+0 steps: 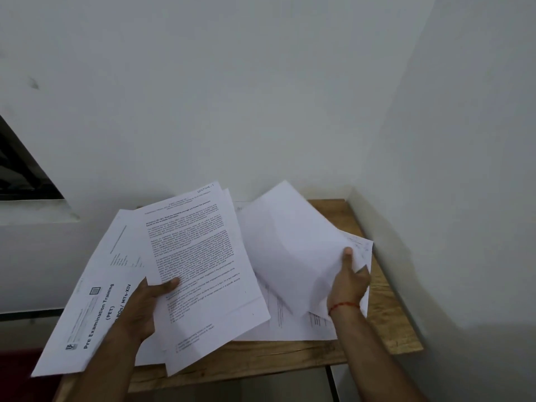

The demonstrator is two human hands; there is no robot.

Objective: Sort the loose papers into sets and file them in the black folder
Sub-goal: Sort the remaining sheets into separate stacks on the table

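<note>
Both hands raised over the table (385, 323): left hand (145, 309) pinches printed sheets (200, 274), right hand (348, 282) pinches blank sheets (295, 250).

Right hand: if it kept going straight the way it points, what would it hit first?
Apart from the blank sheet the right hand holds, probably the white wall behind the wooden table, since the hand points forward above the loose papers; depth is hard to judge.

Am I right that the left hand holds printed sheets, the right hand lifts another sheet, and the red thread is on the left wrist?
Not quite: the head view shows the red thread on the right wrist. The left hand holds printed sheets, and the right hand lifts another sheet.
</note>
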